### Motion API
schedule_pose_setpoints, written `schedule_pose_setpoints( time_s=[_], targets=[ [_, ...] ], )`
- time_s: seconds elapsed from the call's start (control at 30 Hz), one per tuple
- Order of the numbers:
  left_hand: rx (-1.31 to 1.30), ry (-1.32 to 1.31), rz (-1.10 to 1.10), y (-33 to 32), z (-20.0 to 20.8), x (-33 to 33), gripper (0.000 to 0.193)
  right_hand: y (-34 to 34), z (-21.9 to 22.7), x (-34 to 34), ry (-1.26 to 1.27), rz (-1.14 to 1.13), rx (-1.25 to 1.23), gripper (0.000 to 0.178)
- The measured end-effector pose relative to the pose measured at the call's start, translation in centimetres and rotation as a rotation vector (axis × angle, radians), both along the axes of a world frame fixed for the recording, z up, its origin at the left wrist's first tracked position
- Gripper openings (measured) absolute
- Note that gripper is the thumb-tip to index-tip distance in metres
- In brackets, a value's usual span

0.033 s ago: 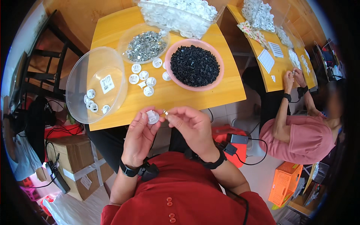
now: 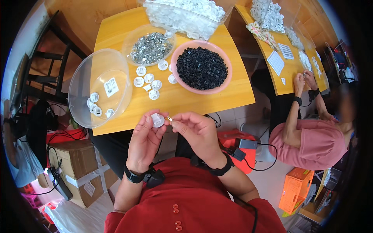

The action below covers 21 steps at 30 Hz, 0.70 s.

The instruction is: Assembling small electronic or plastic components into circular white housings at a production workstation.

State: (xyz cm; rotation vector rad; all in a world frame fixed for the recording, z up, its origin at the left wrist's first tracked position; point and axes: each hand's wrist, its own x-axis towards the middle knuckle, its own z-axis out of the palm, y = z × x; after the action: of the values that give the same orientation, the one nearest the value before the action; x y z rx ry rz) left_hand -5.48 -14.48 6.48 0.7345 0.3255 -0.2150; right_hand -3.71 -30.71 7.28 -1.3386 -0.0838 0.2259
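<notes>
My left hand (image 2: 144, 134) holds a round white plastic part (image 2: 157, 120) between thumb and fingers, its raised side facing up. Close to its right edge, my right hand (image 2: 196, 132) pinches a small shiny metal piece (image 2: 169, 119) between thumb and forefinger. Whether metal and plastic touch is too small to tell. Both hands are just off the table's near edge. Beyond them, several similar white parts (image 2: 149, 78) lie loose on the wooden table (image 2: 186, 105). A clear bowl of small metal pieces (image 2: 150, 48) and a pink bowl (image 2: 228, 73) of small black parts (image 2: 202, 68) stand behind.
At the left, a large clear tub (image 2: 120, 103) holds several white parts. A clear bin of white pieces (image 2: 184, 17) stands at the back. To the right, a co-worker in a pink top (image 2: 311, 147) handles small parts at another table. Cables hang beside my right arm.
My right hand has shifted very slightly left, with the metal piece a little lower. The left hand holds nearly the same place.
</notes>
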Motion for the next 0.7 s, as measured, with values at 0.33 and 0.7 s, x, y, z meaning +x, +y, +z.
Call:
schedule_pose_setpoints(
  time_s=[0.33, 0.7],
  targets=[
    [0.329, -0.181, 0.148, -2.0, -0.8, 0.0, 0.024, 1.2, 0.6, 0.5, 0.12, 0.069, 0.205, 0.02],
    [0.248, -0.189, 0.076, -0.8, -0.4, -0.3, 0.027, 1.3, 1.0, 1.2, 0.106, 0.053, 0.182, 0.019]
  ],
)
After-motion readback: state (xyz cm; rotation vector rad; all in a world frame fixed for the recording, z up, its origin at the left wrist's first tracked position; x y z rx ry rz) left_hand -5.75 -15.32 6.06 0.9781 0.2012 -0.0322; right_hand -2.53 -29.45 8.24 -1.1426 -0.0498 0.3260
